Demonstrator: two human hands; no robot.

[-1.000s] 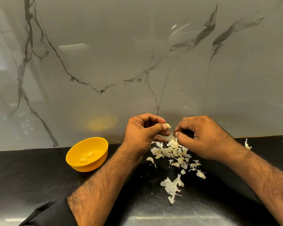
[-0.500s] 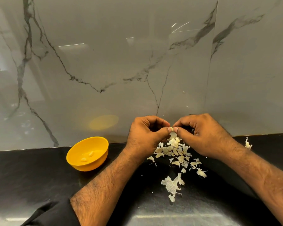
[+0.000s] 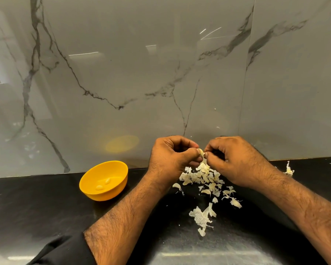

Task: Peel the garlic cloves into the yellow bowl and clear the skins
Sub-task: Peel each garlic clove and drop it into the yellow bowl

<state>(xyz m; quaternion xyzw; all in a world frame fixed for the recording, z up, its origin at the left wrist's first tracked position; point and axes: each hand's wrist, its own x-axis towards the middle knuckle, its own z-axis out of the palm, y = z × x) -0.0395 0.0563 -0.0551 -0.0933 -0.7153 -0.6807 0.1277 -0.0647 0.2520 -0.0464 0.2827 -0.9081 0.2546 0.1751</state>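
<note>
Work over the black worktop [image 3: 46,217], keeping both forearms low so that loosened skin falls onto the skins [image 3: 204,180] already lying below your hands, with a larger papery piece nearer you. Your left hand [image 3: 170,159] pinches the garlic clove [image 3: 200,152] between thumb and curled fingers; your right hand [image 3: 235,161] meets it, thumb and forefinger closed on the clove's free end, probably on an edge of skin. Hold the clove steady with the left and pull the skin away with the right in short strips; do not squeeze hard, since a bare clove is likely slippery. The yellow bowl [image 3: 88,183] stands well to the left, near the marble wall [image 3: 161,73], with two peeled cloves [image 3: 103,184] inside. Most of the held clove is hidden by your fingers, so how much skin remains cannot be told. A stray scrap [image 3: 288,170] lies beyond your right wrist.
</note>
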